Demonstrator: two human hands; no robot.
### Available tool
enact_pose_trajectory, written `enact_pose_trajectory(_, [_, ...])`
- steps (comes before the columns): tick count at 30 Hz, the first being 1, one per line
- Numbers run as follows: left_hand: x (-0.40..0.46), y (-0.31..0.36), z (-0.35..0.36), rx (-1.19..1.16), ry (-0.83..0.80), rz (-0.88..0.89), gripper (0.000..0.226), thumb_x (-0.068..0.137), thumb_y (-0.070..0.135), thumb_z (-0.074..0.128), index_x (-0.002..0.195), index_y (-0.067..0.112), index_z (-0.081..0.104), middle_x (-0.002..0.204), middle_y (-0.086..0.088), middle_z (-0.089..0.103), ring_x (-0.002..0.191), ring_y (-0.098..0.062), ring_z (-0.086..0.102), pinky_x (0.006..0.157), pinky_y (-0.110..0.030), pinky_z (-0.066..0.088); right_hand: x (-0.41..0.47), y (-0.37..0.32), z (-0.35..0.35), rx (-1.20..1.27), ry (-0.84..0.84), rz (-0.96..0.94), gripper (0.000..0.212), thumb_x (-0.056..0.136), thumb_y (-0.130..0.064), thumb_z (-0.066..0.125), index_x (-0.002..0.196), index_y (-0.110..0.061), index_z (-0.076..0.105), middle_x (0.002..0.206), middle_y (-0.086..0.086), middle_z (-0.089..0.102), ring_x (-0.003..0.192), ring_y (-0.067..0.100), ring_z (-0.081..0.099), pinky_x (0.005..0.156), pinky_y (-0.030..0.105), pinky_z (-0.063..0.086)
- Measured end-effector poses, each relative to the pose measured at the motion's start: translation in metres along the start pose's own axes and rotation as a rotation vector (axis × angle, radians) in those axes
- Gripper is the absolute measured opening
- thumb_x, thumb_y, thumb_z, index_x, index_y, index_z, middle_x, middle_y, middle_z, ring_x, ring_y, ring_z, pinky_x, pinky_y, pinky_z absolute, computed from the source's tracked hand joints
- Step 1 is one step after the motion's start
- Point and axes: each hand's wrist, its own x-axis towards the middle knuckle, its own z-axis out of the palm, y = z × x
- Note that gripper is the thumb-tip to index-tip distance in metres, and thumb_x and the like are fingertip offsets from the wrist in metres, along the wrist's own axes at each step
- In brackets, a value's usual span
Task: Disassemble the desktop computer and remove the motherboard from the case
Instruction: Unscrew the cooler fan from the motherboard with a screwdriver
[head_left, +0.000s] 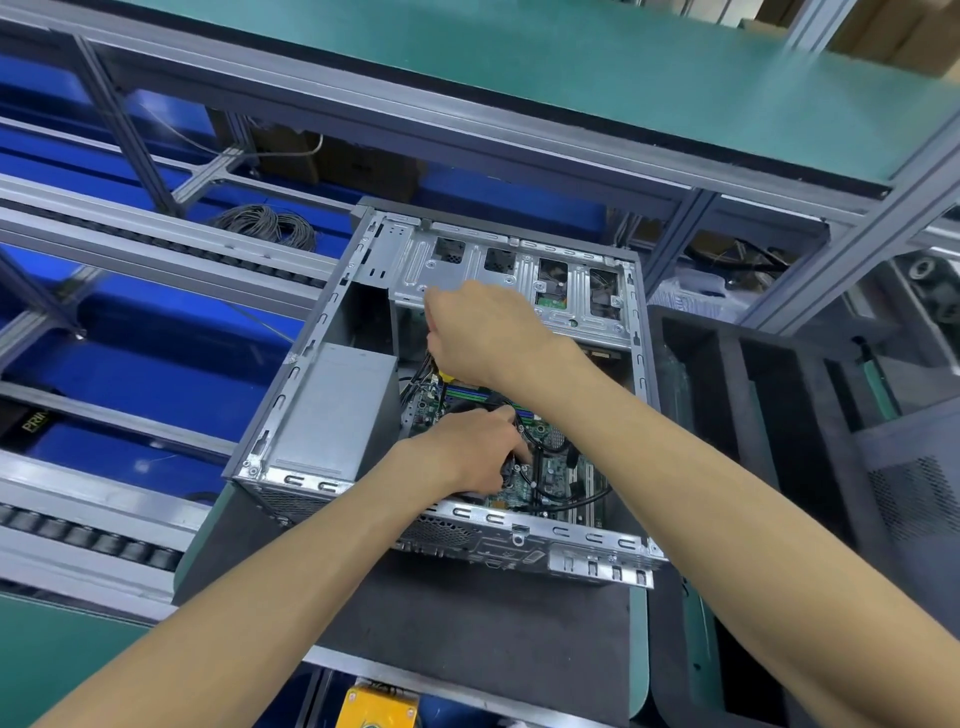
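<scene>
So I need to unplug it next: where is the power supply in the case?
In the head view, the grey power supply sits in the case's left part, just left of the motherboard and the left hand.

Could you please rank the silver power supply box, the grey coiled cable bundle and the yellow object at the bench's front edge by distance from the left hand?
From the left hand:
1. Silver power supply box, just left, inside the case.
2. Yellow object, below, at the bench front.
3. Grey coiled cable bundle, far upper left, behind the case.

Open grey case (311, 358) on side; green motherboard (558, 470) inside.
</scene>
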Motion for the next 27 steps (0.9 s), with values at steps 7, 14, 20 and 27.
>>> enact_pose_trajectory(7, [-0.003,-0.002,-0.002,-0.062,0.022,0.029,0.052,0.088,0.017,0.068,0.138,0.025,0.055,0.142,-0.003,0.048,0.126,-0.024,0.048,0.100,-0.042,0.047,-0.003,-0.008,-0.001,0.046,0.003,0.006,0.018,0.097,-0.032,0.053,0.104,-0.015,0.052,0.087,0.004,0.047,0.077,0.028,0.043,0.067,0.036,0.035])
enact_pose_trajectory(14, [-0.029,-0.030,-0.028,-0.237,0.077,0.003,0.029,0.084,0.023,0.074,0.112,0.026,0.067,0.101,0.007,0.061,0.092,-0.014,0.060,0.084,-0.026,0.049,-0.024,0.035,-0.002,0.210,0.099,0.231,0.020,0.095,-0.029,0.052,0.096,-0.015,0.066,0.088,0.005,0.067,0.092,0.031,0.061,0.069,0.035,0.045])
enact_pose_trajectory(20, [-0.020,-0.034,-0.020,0.103,0.176,-0.026,0.094,0.070,0.054,0.080,0.147,0.025,0.034,0.143,0.000,0.043,0.131,-0.022,0.043,0.107,-0.042,0.039,-0.068,0.061,0.010,0.652,0.457,0.485,0.017,0.088,-0.036,0.068,0.082,-0.022,0.059,0.061,-0.008,0.056,0.048,0.003,0.047,0.044,0.019,0.033])
enact_pose_trajectory(27, [0.000,-0.043,-0.008,0.166,0.052,-0.086,0.123,0.063,0.066,0.080,0.156,0.019,0.015,0.159,-0.001,0.031,0.145,-0.023,0.031,0.118,-0.045,0.022,-0.107,0.053,0.030,0.822,0.591,0.485,0.041,0.092,-0.037,0.068,0.074,-0.003,0.055,0.062,0.007,0.061,0.058,0.023,0.053,0.058,0.036,0.044])
